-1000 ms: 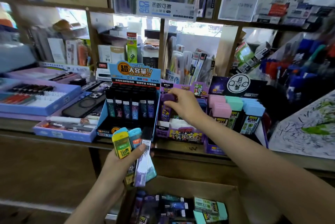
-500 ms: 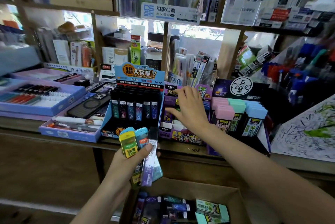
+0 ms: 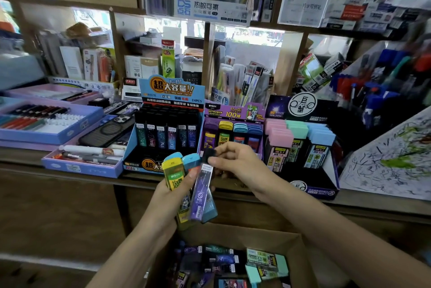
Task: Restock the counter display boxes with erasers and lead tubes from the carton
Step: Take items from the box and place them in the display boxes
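My left hand grips a bundle of lead tubes: a yellow-capped one, a blue-capped one and a purple tube with a black cap. My right hand pinches the black cap of the purple tube. Behind them on the counter stand three display boxes: a blue box of black lead tubes, a purple box of coloured-cap tubes, and a dark box of pink, green and blue items. The brown carton below holds several loose tubes and erasers.
Lavender pen trays and a black phone lie left on the wooden counter. A scribbled test sheet leans at the right. Packed shelves rise behind the display boxes.
My right hand left the purple display box and came back down to the bundle, where it now pinches the purple tube's cap. The left hand stayed in place with its tubes.
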`<state>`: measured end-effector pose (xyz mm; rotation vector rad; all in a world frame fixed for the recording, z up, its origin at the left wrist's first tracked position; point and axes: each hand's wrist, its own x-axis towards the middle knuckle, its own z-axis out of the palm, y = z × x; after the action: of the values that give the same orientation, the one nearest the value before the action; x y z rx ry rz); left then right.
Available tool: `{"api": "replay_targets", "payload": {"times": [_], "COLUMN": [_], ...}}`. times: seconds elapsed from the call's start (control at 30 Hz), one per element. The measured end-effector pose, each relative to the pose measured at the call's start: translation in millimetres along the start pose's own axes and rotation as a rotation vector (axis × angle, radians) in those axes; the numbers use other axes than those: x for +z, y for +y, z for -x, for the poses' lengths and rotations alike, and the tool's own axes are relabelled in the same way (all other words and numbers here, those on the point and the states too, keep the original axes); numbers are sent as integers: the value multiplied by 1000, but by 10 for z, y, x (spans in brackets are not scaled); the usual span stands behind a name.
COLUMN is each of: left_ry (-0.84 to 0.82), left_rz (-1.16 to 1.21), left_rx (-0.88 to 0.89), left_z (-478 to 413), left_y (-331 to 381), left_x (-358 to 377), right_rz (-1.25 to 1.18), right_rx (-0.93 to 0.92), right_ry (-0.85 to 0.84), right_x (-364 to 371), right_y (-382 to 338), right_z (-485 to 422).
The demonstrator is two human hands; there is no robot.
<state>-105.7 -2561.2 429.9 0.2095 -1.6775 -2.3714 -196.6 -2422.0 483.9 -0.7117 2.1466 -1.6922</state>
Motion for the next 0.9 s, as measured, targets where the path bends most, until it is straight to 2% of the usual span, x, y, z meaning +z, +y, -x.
{"api": "replay_targets", "payload": {"times": [0.17, 0.27, 0.47, 0.67, 0.9], "left_ry": [50, 52, 109, 117, 97], "left_rz": [-4, 8, 13, 25, 63], "left_rx": [8, 19, 38, 56, 39], "left_z": [-26, -22, -19, 54, 90], "left_y": [25, 75, 119, 109, 90], "left_x": [-133, -262, -517, -660, -744], "right_rz": [-228, -236, 141, 493, 508], "right_rx": [30, -41, -224, -318, -320], "right_ry": [52, 157, 284, 266, 218], "right_x": [-125, -235, -76, 252, 363], "right_y": [-114, -272, -524, -441, -335], "right_z": [-97, -210, -680, -995, -1061]}}
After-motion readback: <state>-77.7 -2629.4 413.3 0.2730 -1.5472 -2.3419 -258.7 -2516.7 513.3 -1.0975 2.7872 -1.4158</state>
